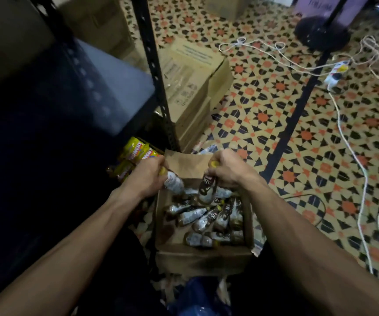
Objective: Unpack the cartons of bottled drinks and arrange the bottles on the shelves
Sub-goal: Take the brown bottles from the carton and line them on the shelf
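Head view, steeply downward, close above open carton point(203, 256), floor point(275, 110) beyond

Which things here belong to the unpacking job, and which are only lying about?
Job: open carton; loose bottles; left hand gripping a bottle; right hand gripping a second bottle; sealed cartons; shelf post.
Lying about: white cables; power strip; fan base; blue bag.

Landmark: open carton point(203, 258), on the floor.
Inside it: loose bottles point(206, 218), lying on their sides.
Over its far-left corner: left hand point(148, 176) holding the left-hand bottle point(173, 184).
Over its far edge: right hand point(228, 169) holding the right-hand bottle point(208, 190).
Behind it: shelf post point(154, 71) and stacked cartons point(193, 87).
Behind-left: wrapped packs point(136, 153).
Right, well apart: cable point(352, 156).
Just before it: bag point(197, 297).
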`<state>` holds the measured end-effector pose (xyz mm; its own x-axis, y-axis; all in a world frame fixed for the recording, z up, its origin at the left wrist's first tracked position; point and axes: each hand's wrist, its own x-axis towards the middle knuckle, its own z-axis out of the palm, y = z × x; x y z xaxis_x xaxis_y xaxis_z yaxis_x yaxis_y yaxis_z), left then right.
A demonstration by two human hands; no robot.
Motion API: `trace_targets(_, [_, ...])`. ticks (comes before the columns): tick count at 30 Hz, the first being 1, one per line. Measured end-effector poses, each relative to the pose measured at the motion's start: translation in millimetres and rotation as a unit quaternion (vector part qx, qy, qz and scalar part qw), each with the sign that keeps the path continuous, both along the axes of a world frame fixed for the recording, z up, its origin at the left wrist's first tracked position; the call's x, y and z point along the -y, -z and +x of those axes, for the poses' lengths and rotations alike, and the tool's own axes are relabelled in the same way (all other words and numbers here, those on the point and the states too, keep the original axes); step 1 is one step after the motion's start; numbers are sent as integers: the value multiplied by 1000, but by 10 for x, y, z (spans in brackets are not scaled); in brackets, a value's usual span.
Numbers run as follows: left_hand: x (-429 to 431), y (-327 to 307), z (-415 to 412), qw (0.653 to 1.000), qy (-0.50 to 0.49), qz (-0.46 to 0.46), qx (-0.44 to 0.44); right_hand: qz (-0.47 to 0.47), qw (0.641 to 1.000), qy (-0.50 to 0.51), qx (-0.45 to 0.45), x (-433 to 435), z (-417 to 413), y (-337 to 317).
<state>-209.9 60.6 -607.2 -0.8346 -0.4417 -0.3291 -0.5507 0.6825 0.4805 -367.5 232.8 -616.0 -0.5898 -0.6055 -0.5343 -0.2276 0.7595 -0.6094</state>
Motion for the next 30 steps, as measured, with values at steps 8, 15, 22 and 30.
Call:
trace_targets(8, [-135, -2307, 126, 999, 26, -9, -18, -47, 997, -9, -52, -50, 64, -2102])
trace_targets(15, [-157, -3999, 108, 993, 98, -67, 7, -101, 988, -65, -100, -14, -11, -3624])
trace_targets(22, [-57, -5041, 56, 974, 173, -146, -16, -170, 969, -84, -159, 211, -91, -4502])
trace_targets(30, [189, -6051, 15, 953, 156, -254, -57, -312, 913, -77, -249, 602, -36, -5411])
